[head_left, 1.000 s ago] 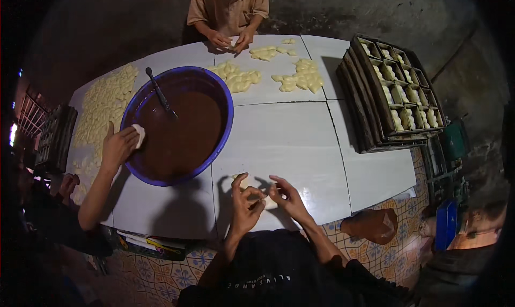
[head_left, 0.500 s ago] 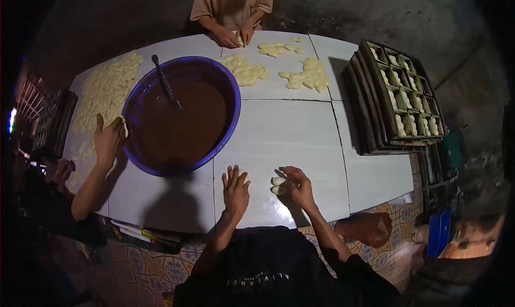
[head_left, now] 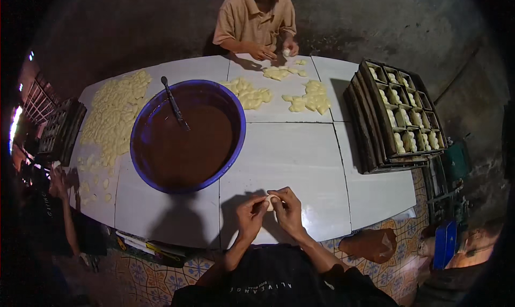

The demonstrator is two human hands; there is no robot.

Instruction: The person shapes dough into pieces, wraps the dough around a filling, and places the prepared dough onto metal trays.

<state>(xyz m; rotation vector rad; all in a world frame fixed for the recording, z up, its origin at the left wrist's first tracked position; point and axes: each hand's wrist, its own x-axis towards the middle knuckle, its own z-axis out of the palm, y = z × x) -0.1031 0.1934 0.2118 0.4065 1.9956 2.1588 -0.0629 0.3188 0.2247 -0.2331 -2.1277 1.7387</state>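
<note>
Near the front edge of the white tiled table (head_left: 289,162), a small pale dough piece (head_left: 270,202) is pinched between my two hands. My left hand (head_left: 250,217) grips its left side with the fingertips. On the other side, the fingers and thumb of my right hand (head_left: 288,212) are closed on the same piece. Both hands are raised a little, with their shadows on the tiles. A large blue basin (head_left: 242,122) of brown filling stands left of my hands, and a dark-handled utensil (head_left: 175,104) leans inside it.
Flattened dough pieces (head_left: 115,114) cover the table's left side; smaller dough groups (head_left: 311,98) lie beyond the basin. Stacked dark metal molds (head_left: 370,130) holding dough stand at the right. A co-worker (head_left: 257,25) handles dough across the table; another person (head_left: 59,200) is at the left.
My hands have come together and lifted around one dough piece; before, they were apart on the table. The left co-worker's hand has withdrawn from beside the basin. The whole view has tilted slightly upward.
</note>
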